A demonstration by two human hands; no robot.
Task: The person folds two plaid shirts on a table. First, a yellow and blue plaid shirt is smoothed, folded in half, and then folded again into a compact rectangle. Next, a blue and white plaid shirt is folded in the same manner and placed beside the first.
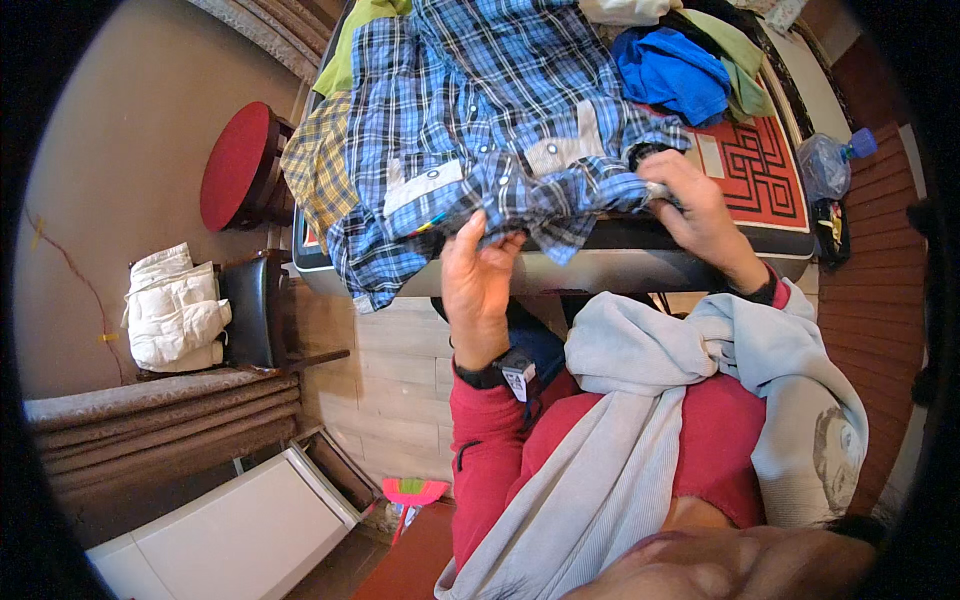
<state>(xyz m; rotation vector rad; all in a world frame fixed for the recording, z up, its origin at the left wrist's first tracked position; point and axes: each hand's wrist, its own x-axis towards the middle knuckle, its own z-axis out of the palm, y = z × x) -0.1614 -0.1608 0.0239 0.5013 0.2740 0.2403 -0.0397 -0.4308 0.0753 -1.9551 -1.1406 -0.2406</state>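
Observation:
A blue plaid shirt (465, 112) with pale chest patches and snap buttons lies across the table, its near part bunched and hanging over the front edge. My left hand (480, 277) grips its near edge between thumb and fingers, close to the middle. At the right end of the bunched cloth, my right hand (690, 206) pinches another part of the shirt. A yellow checked cloth (322, 165) shows from under the shirt on the left. Behind my right hand lies a crumpled blue garment (671, 71), beside a light green cloth (742, 67).
The red-patterned table top (757, 172) has a padded front edge. A round red stool (236, 165) stands left, near a black chair (255, 311) with a folded white garment (172, 311). A clear plastic bottle (825, 165) is at the right. A pink broom (414, 491) is below.

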